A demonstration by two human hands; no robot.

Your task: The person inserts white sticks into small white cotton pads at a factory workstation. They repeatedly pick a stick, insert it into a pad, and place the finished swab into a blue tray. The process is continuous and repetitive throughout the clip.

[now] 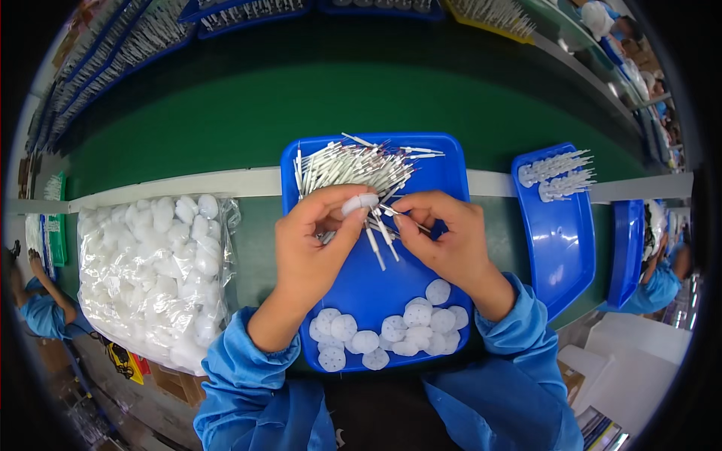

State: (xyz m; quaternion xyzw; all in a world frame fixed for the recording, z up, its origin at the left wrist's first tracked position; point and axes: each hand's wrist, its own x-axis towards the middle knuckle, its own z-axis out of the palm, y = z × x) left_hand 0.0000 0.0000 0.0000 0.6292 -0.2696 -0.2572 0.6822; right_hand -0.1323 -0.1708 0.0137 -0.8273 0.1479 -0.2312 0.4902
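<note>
My left hand (316, 233) pinches a round white plastic disc (359, 203) over the middle of a blue tray (361, 278). Close by on its right, my right hand (444, 233) is closed with thumb and forefinger on a thin white stick (389, 210), its end at the disc. Two more sticks hang down below the disc. A heap of thin white sticks with metallic parts (353, 167) fills the tray's far side. Along its near side lie several loose translucent discs (417, 316) with small holes.
A clear bag of white discs (150, 270) lies at my left. To the right, a second blue tray (556, 248) carries two rows of discs fitted with sticks (556, 177). Filled trays (248, 15) line the far side. Other people (658, 289) sit at both sides.
</note>
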